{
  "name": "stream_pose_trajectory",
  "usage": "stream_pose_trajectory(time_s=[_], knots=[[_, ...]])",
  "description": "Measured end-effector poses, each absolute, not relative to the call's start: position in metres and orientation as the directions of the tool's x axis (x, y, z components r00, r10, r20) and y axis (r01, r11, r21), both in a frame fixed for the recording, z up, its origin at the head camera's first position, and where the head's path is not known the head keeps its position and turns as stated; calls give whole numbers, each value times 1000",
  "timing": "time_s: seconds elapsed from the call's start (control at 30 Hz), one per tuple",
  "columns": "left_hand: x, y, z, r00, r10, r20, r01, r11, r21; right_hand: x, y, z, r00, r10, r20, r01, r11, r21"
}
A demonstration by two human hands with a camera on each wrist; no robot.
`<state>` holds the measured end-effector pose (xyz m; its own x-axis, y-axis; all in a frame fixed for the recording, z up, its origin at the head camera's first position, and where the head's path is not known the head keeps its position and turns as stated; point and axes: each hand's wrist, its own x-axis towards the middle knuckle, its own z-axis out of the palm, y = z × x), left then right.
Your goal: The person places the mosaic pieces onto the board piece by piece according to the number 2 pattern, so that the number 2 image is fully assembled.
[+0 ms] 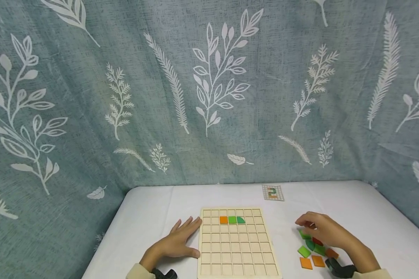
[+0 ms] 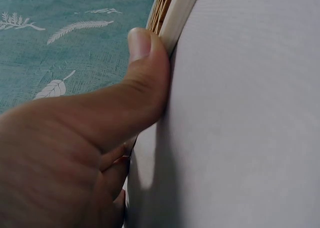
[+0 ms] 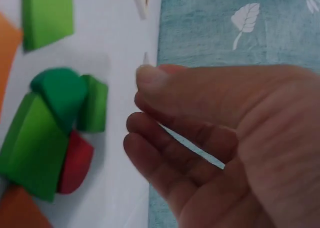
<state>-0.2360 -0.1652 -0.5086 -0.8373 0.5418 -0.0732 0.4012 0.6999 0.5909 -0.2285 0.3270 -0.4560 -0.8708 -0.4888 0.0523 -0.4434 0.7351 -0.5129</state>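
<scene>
A wooden grid board (image 1: 237,248) lies on the table, an orange square tile (image 1: 223,220), a light green square tile (image 1: 232,219) and a dark green rounded tile (image 1: 241,220) side by side in an upper row. My left hand (image 1: 176,242) rests at the board's left edge, fingers spread; the left wrist view has its thumb (image 2: 142,50) against the board's side. Over a loose pile on the right hovers my right hand (image 1: 326,230), fingers loosely bent and no tile visible in them. Below it are green tiles (image 3: 37,145), a dark green tile (image 3: 62,90) and a red tile (image 3: 76,163).
Several orange tiles (image 1: 306,263) and a light green tile (image 1: 304,251) lie at the pile's near side. A small card (image 1: 273,192) with a coloured grid pattern lies beyond the board. A leaf-patterned curtain (image 1: 181,155) hangs behind the white table (image 1: 153,209).
</scene>
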Motion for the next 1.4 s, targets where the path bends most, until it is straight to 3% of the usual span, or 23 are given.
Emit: stream_pose_trajectory(time_s=[0.2,0.67,1.0,1.4], knots=[[-237,-166,-510,-836,543,-77,399,698,595,-232,334,-465,-887,-461,-17,-392,773,-498],[-236,-166,-511,-826,557,-79,408,689,599,-231,336,-469,-889,-456,-44,-383,792,-476],[-236,-166,-507,-832,549,-75,407,698,588,-235,335,-472,-889,-459,6,-412,791,-453],[-237,-168,-509,-827,558,-72,419,696,583,-235,328,-476,-929,-369,-7,-322,821,-471]])
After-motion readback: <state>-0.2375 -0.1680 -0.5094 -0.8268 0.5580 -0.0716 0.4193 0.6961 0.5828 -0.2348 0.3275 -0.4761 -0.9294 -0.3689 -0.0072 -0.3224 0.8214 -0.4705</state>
